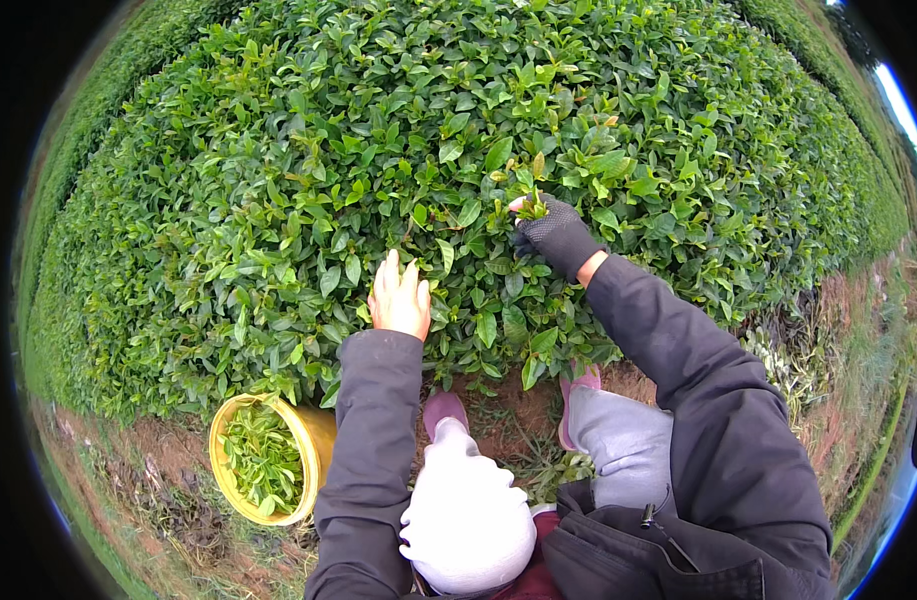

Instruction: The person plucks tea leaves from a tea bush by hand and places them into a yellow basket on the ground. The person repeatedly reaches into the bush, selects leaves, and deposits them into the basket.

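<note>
A dense hedge of tea bushes fills the view before me, its leaves bright to dark green. My right hand, in a black fingerless glove with a dotted surface, is closed around a few young tea shoots above the foliage. My left hand is bare and rests palm down on the leaves at the hedge's near side. Its fingers point away from me and I see nothing in it; the fingertips are partly among the leaves. To the left of my left sleeve stands a yellow bucket holding plucked green leaves.
Brown soil with grass and dry plant litter runs along the hedge's near edge. My feet, in pink shoes, stand close against the bushes. Further hedge rows lie beyond at the upper left and right.
</note>
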`<state>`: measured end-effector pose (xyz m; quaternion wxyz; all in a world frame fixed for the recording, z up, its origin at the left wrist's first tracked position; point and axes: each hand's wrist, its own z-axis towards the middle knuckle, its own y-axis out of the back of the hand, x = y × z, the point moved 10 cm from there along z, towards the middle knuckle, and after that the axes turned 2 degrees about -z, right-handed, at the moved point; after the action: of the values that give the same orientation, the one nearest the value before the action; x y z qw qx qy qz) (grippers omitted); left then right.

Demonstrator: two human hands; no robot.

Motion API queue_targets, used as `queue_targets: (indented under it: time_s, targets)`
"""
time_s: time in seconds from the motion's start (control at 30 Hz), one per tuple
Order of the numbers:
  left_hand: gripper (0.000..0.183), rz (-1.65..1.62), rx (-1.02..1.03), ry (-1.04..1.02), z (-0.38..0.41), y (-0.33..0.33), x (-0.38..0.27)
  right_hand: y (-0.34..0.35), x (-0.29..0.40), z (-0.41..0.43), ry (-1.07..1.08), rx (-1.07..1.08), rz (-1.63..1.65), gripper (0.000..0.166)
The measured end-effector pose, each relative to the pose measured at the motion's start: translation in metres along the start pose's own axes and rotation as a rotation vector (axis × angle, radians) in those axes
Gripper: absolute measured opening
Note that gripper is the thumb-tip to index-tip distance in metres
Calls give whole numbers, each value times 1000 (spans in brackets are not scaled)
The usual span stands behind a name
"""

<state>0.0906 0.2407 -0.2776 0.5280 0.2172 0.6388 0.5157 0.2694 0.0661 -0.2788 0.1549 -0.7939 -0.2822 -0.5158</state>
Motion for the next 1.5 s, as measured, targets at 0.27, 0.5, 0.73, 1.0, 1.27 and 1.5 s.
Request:
queue_targets:
  time_s: [0.27, 0.5, 0.73, 1.0, 1.27, 1.5]
  targets:
    - [30, 37, 5, -32, 0, -10, -7, -19, 4, 18, 315, -27, -392, 34]
    - [32, 32, 81, -4, 3, -9, 0, -13, 3, 1, 253, -38, -117, 29]
    - [33, 68, 116, 8, 5, -14, -3, -23, -6, 10, 274, -40, -15, 37]
    - [33, 92, 115, 17, 5, -16, 1, -41, 16, 21, 443, -141, -612, 39]
    - [30, 95, 86, 16, 9, -11, -10, -44, 4, 19, 404, -77, -521, 30]
    - [33, -316, 3, 174, 29, 24, 26, -105, -8, -108, -177, 825, 102, 29]
